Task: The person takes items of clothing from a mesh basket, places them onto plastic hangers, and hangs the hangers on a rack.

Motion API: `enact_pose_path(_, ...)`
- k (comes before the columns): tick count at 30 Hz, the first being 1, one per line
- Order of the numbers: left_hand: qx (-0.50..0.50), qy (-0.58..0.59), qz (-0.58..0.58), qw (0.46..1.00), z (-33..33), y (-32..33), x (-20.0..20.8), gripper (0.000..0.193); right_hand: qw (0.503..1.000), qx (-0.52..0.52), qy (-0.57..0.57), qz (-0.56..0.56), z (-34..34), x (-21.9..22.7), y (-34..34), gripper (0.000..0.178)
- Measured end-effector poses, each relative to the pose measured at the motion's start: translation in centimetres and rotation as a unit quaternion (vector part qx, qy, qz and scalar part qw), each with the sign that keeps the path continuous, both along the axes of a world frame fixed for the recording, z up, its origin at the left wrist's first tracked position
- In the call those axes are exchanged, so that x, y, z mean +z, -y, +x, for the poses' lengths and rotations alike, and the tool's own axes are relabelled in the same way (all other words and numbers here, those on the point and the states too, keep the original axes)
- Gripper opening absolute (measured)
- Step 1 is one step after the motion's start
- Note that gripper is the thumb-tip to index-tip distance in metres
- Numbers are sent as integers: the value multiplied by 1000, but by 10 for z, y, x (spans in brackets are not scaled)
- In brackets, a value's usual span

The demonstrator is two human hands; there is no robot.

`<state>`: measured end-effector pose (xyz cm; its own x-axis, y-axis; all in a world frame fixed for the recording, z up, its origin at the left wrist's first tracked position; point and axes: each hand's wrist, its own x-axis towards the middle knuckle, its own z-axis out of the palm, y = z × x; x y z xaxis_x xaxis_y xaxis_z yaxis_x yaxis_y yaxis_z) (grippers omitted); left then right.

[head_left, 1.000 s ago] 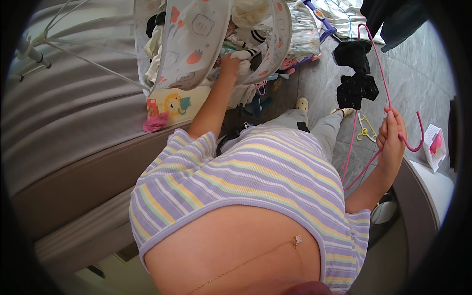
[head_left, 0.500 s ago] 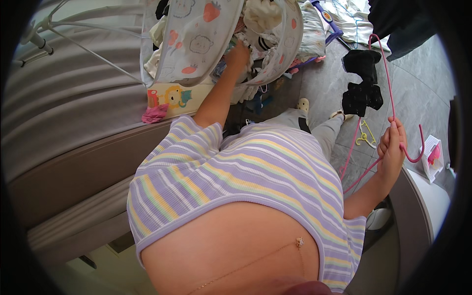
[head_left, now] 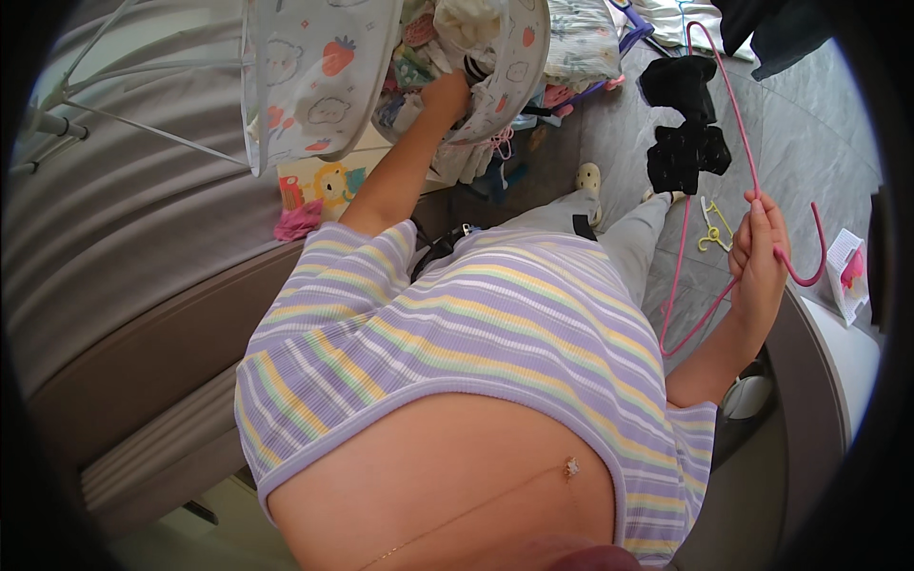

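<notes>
My right hand (head_left: 757,252) is closed round a pink clothes hanger (head_left: 738,114), its hook curving up on the right. Two small black garments (head_left: 687,157), which look like socks, drape over the hanger's far side. My left hand (head_left: 446,98) reaches into a round white fabric laundry basket (head_left: 324,86) printed with strawberries. Its fingers curl down among crumpled clothes (head_left: 419,67), and their tips are hidden, so what they hold is not visible.
Folded striped laundry (head_left: 583,43) sits beyond the basket. A yellow hanger (head_left: 712,228) lies on the grey tiled floor near my feet. At right stands a white basket (head_left: 845,271) with something pink inside. A white metal rack (head_left: 67,105) is at left, and black cloth hangs at upper right.
The laundry basket and my left hand have shifted left and up in view, and the hand now looks more closed among the clothes. My right hand still holds the pink hanger, slightly tilted.
</notes>
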<state>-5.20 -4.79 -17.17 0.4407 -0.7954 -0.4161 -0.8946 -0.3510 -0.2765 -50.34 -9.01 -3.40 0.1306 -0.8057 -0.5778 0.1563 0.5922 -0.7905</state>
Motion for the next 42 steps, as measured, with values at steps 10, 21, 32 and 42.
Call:
enact_pose_path(10, -38, -176, -80, 980, -2, -40, 17, 26, 999, -16, 27, 5, 0, -8, 1, 21)
enact_pose_path(21, 170, -14, -250, 953, 179, 34, -38, 35, 1000, 7, 2, -8, 3, 5, 2, 20)
enact_pose_path(32, 191, -5, -13, 981, 196, 28, -73, 29, 1000, 1, 3, 8, 9, 15, 0, 19)
enact_pose_path(42, 349, -106, -385, 848, 236, 0, -36, 37, 1000, 24, 14, 13, 3, 12, 3, 20)
